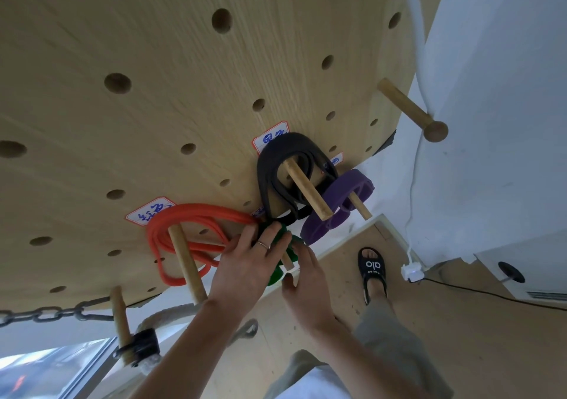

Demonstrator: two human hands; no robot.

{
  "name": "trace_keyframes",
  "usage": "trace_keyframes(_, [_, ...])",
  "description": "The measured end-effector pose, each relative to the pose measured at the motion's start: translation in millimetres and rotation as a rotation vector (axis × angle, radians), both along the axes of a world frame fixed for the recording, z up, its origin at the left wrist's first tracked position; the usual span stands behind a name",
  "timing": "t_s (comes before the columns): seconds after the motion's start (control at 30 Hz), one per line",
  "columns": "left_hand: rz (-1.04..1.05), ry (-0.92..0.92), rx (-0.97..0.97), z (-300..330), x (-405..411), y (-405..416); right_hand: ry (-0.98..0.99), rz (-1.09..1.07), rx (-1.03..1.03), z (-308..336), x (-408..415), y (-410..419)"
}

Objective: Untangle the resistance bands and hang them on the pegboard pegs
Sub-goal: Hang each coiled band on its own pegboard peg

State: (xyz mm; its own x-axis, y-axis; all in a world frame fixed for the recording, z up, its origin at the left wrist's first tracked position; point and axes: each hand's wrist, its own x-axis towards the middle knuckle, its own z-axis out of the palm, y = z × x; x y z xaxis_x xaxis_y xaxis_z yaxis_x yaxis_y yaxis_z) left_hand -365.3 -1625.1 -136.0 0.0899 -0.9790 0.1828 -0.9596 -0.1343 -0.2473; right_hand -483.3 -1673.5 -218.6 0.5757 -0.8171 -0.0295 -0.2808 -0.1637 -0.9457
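A wooden pegboard fills the upper view. An orange band hangs coiled over a wooden peg. A black band loops over a second peg, and a purple band hangs on a third. Both hands hold a green band around a short peg below the black band. My left hand, with a ring, presses its fingers on the band's upper part. My right hand grips the band's right side. Most of the green band is hidden.
White paper labels sit beside the pegs. A bare round-headed peg sticks out at the right edge. A metal chain and a rope hang from a peg at lower left. My sandalled foot, a power adapter and cable are on the wooden floor.
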Motion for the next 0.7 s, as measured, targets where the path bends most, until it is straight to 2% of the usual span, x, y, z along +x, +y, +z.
trace_keyframes(0.27, [-0.022, -0.007, 0.004, -2.7, 1.7, -8.0, 0.041, 0.037, 0.072, -4.4, 0.1, -12.3])
trace_keyframes(0.4, [-0.034, 0.052, -0.021, -6.9, 8.4, -10.7, 0.043, 0.039, 0.045, -6.4, 0.6, -18.9])
trace_keyframes(0.53, [-0.024, 0.162, 0.065, -3.2, 17.2, -3.7, 0.042, 0.035, 0.009, -10.5, -0.5, -21.5])
trace_keyframes(0.7, [-0.006, 0.137, 0.063, -5.5, 13.6, 5.6, 0.077, 0.054, 0.003, -10.5, -1.4, -21.1])
